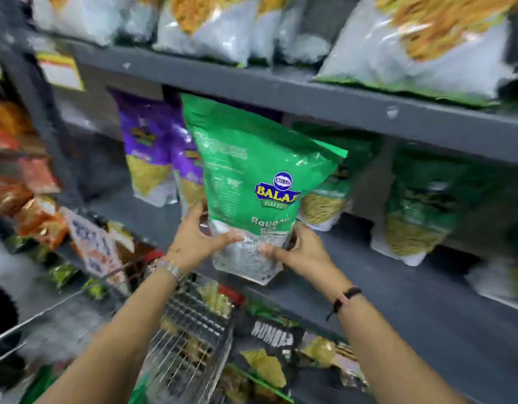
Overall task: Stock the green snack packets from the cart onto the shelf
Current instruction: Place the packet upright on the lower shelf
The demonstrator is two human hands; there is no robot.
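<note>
A large green snack packet (252, 170) with a clear bottom panel stands upright in front of the middle shelf (397, 275). My left hand (196, 237) grips its lower left corner and my right hand (298, 252) grips its lower right edge. Behind and to the right, two more green packets (333, 182) (421, 205) stand on the same shelf. The wire cart (190, 330) sits below my arms, with green and yellow packets (217, 298) inside it.
Purple packets (150, 150) stand left of the held packet. The upper shelf (281, 86) carries clear-and-orange packets (421, 45). Orange packets (21, 182) fill the left rack. Dark and green packets (281, 345) lie on the lowest shelf.
</note>
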